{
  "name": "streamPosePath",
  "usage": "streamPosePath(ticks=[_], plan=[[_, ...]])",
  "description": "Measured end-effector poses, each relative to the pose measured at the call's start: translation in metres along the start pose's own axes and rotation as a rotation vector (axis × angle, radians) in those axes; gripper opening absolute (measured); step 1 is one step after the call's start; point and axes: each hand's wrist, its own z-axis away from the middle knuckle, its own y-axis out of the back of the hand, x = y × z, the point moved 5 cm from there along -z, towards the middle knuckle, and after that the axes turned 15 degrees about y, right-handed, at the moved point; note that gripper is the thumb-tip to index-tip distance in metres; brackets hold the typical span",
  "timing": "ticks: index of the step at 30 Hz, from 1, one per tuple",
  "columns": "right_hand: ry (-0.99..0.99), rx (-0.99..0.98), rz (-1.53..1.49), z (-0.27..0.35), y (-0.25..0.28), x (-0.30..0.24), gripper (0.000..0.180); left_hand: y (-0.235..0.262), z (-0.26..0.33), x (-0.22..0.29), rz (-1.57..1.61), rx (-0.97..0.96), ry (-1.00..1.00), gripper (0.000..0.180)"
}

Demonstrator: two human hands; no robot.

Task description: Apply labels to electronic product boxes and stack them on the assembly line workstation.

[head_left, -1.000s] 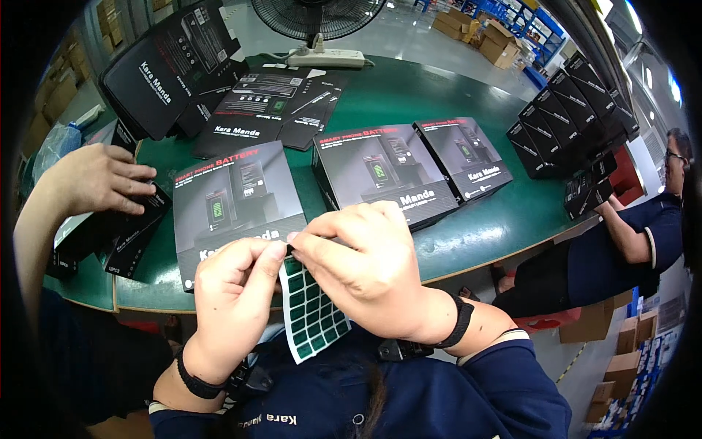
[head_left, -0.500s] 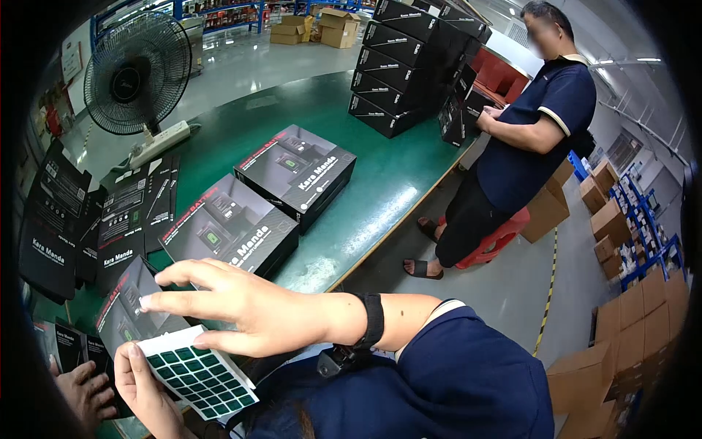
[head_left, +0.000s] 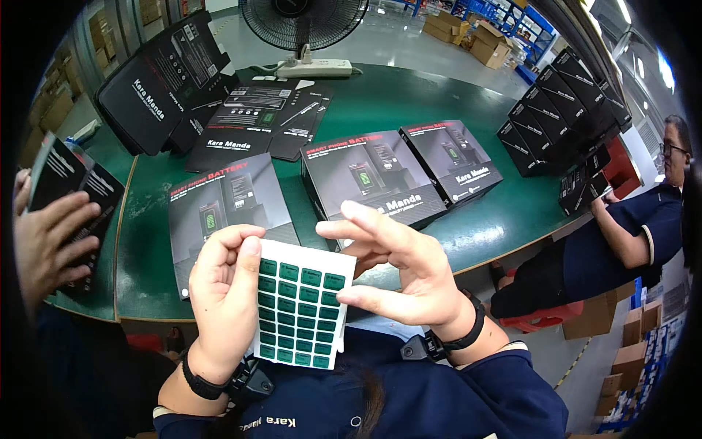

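Note:
A white sheet of green stickers (head_left: pixel 298 311) is in my left hand (head_left: pixel 219 293), the thumb over its upper left edge. Several rows of small rounded rectangles cover it. My right hand (head_left: pixel 409 267) is at the sheet's upper right edge, fingers spread, the thumb tip overlapping that edge in view. Whether it touches the sheet I cannot tell. Behind my left hand lies a black and grey printed box (head_left: pixel 227 194) on the green table. Two similar boxes stand farther right: a middle box (head_left: pixel 365 175) and a right box (head_left: pixel 457 157).
At the far left, a co-worker's hand (head_left: pixel 66 234) is against black cartons (head_left: pixel 102 197). Flattened black cartons (head_left: pixel 256 121) lie at the back, below a fan (head_left: pixel 300 25) and a power strip (head_left: pixel 314 68). Stacked boxes (head_left: pixel 563 110) and another person (head_left: pixel 607 241) are at the right.
My view has swung left, so the table, boxes and fan appear farther right. The sheet now faces me more upright, and my right hand has come to its right side.

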Motion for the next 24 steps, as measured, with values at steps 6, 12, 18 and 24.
streamPosePath(ticks=[6, 12, 18, 24], plan=[[0.032, -0.020, 0.162, 0.001, -0.002, 0.006, 0.057, -0.002, 0.003, 0.008, 0.093, -0.247, -0.046, 0.046], [-0.176, 0.048, -0.106, 0.002, -0.003, 0.016, 0.062, -0.001, 0.005, 0.007, -0.146, -0.292, 0.046, 0.036], [0.038, -0.119, 0.242, -0.016, -0.007, 0.004, 0.062, 0.004, 0.005, 0.008, -0.175, -0.223, 0.038, 0.020], [0.072, -0.147, 0.195, -0.026, -0.016, 0.006, 0.051, 0.006, 0.007, 0.009, 0.025, -0.288, -0.022, 0.021]])
